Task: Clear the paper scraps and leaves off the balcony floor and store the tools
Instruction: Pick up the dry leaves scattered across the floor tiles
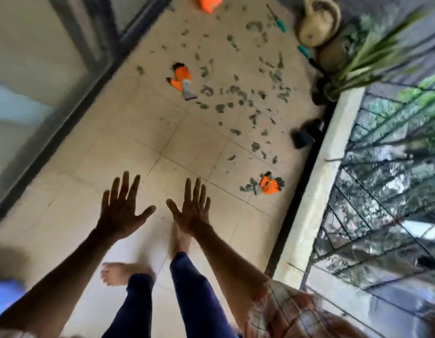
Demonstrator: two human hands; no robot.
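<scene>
Both my hands are stretched out over the beige tiled floor (128,132) with fingers spread and nothing in them: my left hand (122,206) and my right hand (193,207). Several green leaf scraps (236,93) lie scattered across the tiles ahead. One orange glove (183,79) lies in the middle of the floor. A second orange glove (270,184) lies crumpled among leaves to my right. A green-handled screwdriver (277,19) lies far off, and another green-handled tool (304,51) lies near the watering can.
A beige watering can (316,23) and a potted plant (367,52) stand at the far right. An orange object (209,2) sits at the top edge. A dark box (305,136) rests by the low wall (321,167) with railing. A sliding glass door (53,76) runs along the left.
</scene>
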